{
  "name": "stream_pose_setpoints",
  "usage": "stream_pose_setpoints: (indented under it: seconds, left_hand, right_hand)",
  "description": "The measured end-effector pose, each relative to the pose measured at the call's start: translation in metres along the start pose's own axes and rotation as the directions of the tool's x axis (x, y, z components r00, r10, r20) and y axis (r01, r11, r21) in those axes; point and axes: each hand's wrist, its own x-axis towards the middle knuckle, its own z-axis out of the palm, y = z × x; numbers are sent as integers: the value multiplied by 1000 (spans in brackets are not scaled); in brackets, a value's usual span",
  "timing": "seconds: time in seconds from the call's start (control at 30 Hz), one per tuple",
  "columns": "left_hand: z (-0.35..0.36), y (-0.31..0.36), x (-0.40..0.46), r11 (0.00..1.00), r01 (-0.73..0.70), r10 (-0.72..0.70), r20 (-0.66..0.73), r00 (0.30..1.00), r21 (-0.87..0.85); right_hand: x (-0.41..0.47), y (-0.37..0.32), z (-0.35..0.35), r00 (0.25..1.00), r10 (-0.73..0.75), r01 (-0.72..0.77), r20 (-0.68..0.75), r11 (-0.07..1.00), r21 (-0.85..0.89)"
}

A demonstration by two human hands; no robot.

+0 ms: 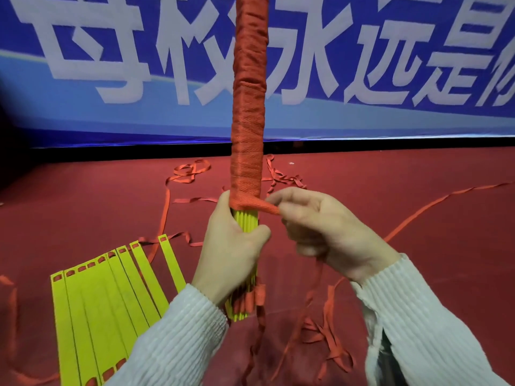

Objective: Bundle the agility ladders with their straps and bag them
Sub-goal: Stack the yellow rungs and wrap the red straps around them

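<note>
A bundle of bright yellow ladder rungs (245, 221) wrapped in orange-red woven strap (248, 135). More yellow loose rungs (106, 296) lie on a dark red floor (390, 190). White ribbed sleeves (418, 316). Blue banner (111, 112) with large white characters.

I see even, fairly bright indoor light, saturated colours, no hard shadows. Dark vignette at 9 o'clock edge. Wide-angle bending toward the rim. Slightly soft overall, sleeves blurrier at 6 o'clock.
</note>
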Motion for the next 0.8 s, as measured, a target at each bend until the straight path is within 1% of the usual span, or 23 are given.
stream_pose_setpoints:
  seconds: [0.03,0.07,0.13,0.2,0.27,0.37,0.43,0.5,0.53,0.57,0.63,0.67,0.73,0.77,0.8]
  left_hand:
    - [0,1,-1,1000,-2,2,9,1000,-5]
    - [-1,2,0,1000,-3,3,14,1000,-7]
    - [0,5,-1,1000,2,-1,18,1000,-30]
    - [0,7,-3,997,7,-4,41,999,-72]
    - [1,8,-4,990,8,3,78,997,-140]
    - [3,10,-5,965,-3,31,107,994,-261]
    - [1,11,-5,950,-9,60,154,986,-313]
    - [-1,13,-6,925,17,74,222,972,-380]
    - [-1,13,-6,913,39,65,239,969,-406]
    - [0,12,-5,899,65,46,241,969,-433]
    - [2,12,-4,868,133,-24,228,973,-479]
    - [2,11,-4,876,152,-48,231,972,-457]
    - [4,10,-8,939,155,-59,299,952,-308]
    - [7,10,-10,964,138,-58,324,944,-228]
    - [11,10,-13,977,117,-58,306,950,-176]
  right_hand:
    - [-1,-2,2,998,-38,32,-41,991,-133]
    - [-1,-4,3,993,-78,59,-87,978,-202]
    - [2,-4,4,973,-168,126,-157,960,-248]
    - [4,-1,6,950,-259,209,-172,942,-263]
    - [6,1,5,929,-317,264,-190,930,-256]
    - [7,1,-1,887,-377,311,-267,914,-259]
    - [6,0,-4,907,-325,294,-269,944,-151]
    - [3,1,-4,946,-255,258,-199,966,-13]
    - [2,-1,-3,953,-244,250,-178,968,11]
    - [0,-4,-1,947,-261,266,-189,964,5]
    - [0,-7,2,896,-337,334,-289,940,-61]
    - [1,-7,4,861,-376,358,-343,926,-116]
    - [7,0,6,804,-437,362,-403,898,-250]
    - [9,4,5,794,-443,333,-415,890,-312]
    - [10,7,5,805,-426,288,-412,889,-356]
